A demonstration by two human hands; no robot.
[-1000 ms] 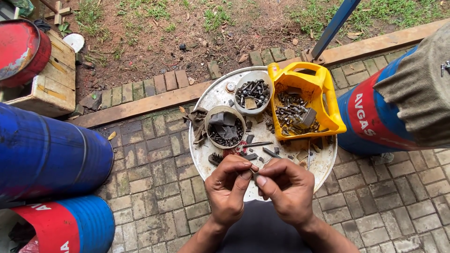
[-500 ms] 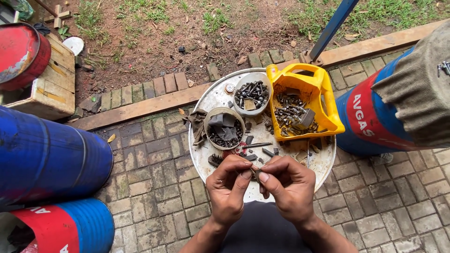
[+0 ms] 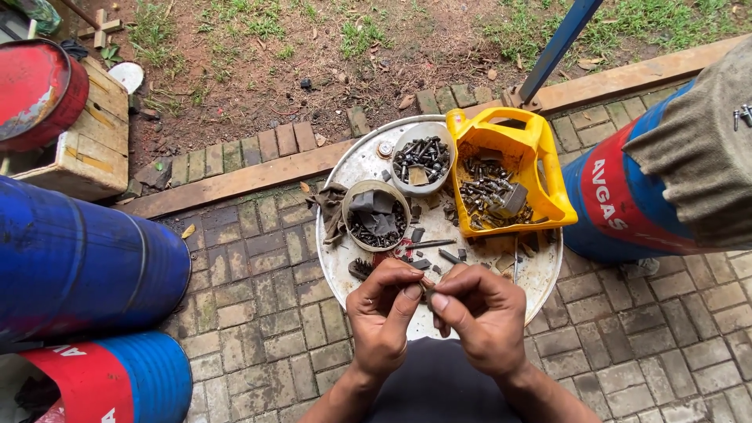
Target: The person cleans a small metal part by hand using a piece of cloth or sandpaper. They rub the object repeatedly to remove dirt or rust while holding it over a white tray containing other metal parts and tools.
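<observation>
My left hand (image 3: 384, 313) and my right hand (image 3: 479, 312) meet over the near edge of a round white metal tray (image 3: 345, 258). Both pinch one small dark metal piece (image 3: 427, 288) between thumbs and fingertips; most of it is hidden. On the tray stand a round tin (image 3: 377, 215) with dark screws and a grey rag, a small white bowl (image 3: 423, 157) of bolts, and a cut yellow plastic jug (image 3: 513, 168) full of rusty bolts and nuts. Loose bolts (image 3: 427, 245) lie just beyond my fingers.
Blue drums (image 3: 78, 258) lie at the left, one with a red band (image 3: 102, 380). Another blue and red drum (image 3: 627, 196) under a grey cloth (image 3: 701, 149) stands at the right. A wooden crate (image 3: 90, 145) carries a red drum lid (image 3: 35, 90). A blue pole (image 3: 556, 47) rises behind the tray.
Both hands have stayed over the tray's near edge; the fingers have shifted slightly around the small piece. Nothing else moved.
</observation>
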